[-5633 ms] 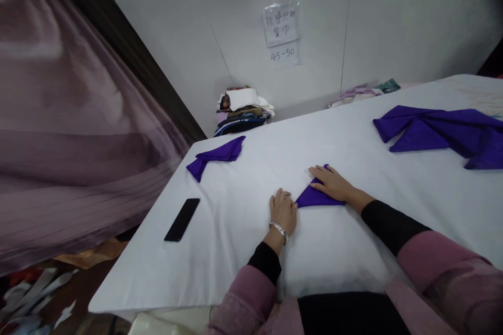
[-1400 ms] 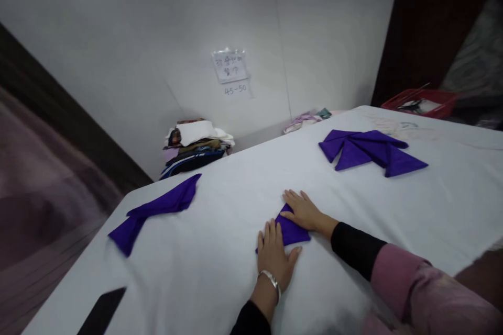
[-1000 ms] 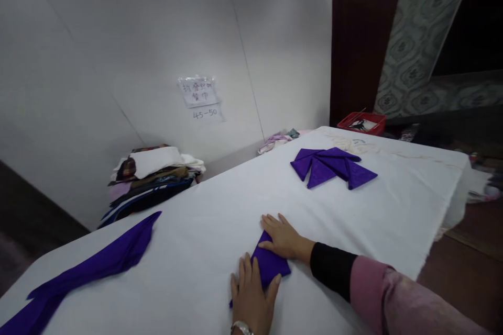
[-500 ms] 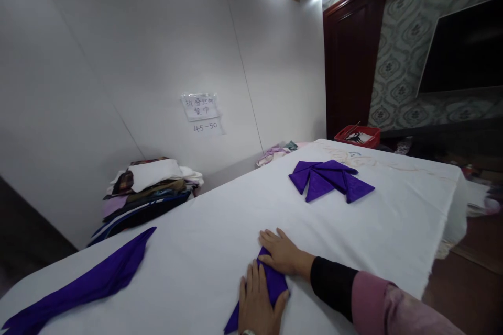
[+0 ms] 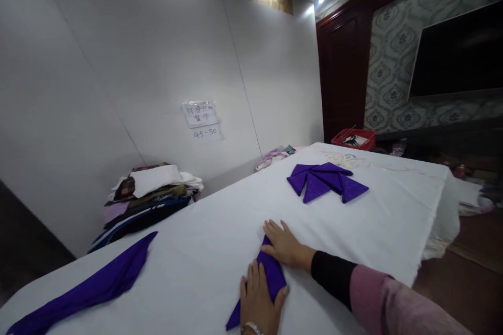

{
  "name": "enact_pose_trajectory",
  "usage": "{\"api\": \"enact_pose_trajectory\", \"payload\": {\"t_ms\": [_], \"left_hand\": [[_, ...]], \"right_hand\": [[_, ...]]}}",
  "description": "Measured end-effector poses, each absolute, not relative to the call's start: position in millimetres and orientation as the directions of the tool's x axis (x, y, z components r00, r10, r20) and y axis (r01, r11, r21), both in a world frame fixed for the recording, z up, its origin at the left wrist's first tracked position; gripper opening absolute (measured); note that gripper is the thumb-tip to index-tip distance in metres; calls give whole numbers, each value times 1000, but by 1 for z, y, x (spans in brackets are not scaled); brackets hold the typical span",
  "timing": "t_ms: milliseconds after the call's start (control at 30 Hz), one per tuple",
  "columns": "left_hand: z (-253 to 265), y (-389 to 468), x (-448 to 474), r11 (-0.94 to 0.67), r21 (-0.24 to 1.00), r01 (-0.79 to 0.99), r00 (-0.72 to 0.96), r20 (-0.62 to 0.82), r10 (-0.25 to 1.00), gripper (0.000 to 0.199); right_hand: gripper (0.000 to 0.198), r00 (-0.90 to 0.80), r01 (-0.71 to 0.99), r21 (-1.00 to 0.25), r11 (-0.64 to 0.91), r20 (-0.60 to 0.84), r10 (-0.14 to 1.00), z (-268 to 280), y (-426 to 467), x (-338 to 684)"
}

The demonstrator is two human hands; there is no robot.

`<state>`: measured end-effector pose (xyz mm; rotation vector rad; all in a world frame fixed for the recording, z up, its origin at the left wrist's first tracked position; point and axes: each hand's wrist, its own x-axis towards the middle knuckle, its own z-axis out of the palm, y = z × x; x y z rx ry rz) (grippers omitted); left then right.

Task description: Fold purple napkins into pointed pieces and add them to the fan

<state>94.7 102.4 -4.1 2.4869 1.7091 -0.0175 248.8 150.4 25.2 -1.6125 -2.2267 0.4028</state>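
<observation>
Under both of my palms lies a folded purple cloth napkin point(image 5: 272, 270), flat on the white tablecloth point(image 5: 188, 277). My left hand point(image 5: 260, 293) rests with fingers stretched over its near part, a bracelet at the wrist. Pressing on the far end, my right hand point(image 5: 286, 244) lies flat with its fingers out past the cloth's edge. Beyond, several purple napkins folded into triangles point(image 5: 316, 188) overlap in a group. A long, loosely gathered purple cloth point(image 5: 94, 288) stretches along the table's left side.
A pile of folded clothes point(image 5: 153, 196) stands past the table's far left edge, against the white wall. Written paper signs point(image 5: 202, 120) hang on that wall. A red basket point(image 5: 353, 139) sits beyond the far right corner, with pinkish cloth point(image 5: 271, 158) near the back edge.
My right hand has slid slightly away along the napkin, showing more of its far part. My left hand stays nearly in place. The camera view has tilted up a little.
</observation>
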Motion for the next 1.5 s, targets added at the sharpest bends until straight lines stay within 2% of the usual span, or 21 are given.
{"api": "enact_pose_trajectory", "payload": {"t_ms": [100,167,333,733,933,967,1133,1300,1500], "left_hand": [[-1,101,97,-358,92,929,366,-81,927,77],[0,101,98,-355,93,930,362,-78,929,73],[-4,101,96,-346,117,931,355,-64,933,78],[-7,102,96,-354,90,931,361,-71,930,82],[-4,94,98,-359,110,927,364,-26,931,83],[-5,93,98,-364,123,923,369,-15,929,83],[-8,91,97,-376,171,911,382,-8,924,84],[-7,90,98,-386,199,901,394,2,919,82],[-8,88,97,-389,198,900,398,-11,917,87]], "right_hand": [[72,-445,761,-415,499,226,866,26,129,235],[72,-506,713,-433,552,227,832,22,120,229],[69,-485,742,-482,467,95,869,11,128,234],[69,-378,818,-441,370,73,923,13,162,257],[67,-237,853,-485,192,-31,971,23,158,263],[69,-245,853,-480,204,-24,969,23,153,261],[73,-480,782,-429,452,49,876,15,119,246],[73,-469,800,-425,423,-4,883,4,111,237],[62,-432,838,-349,420,45,901,-7,125,247]]}}
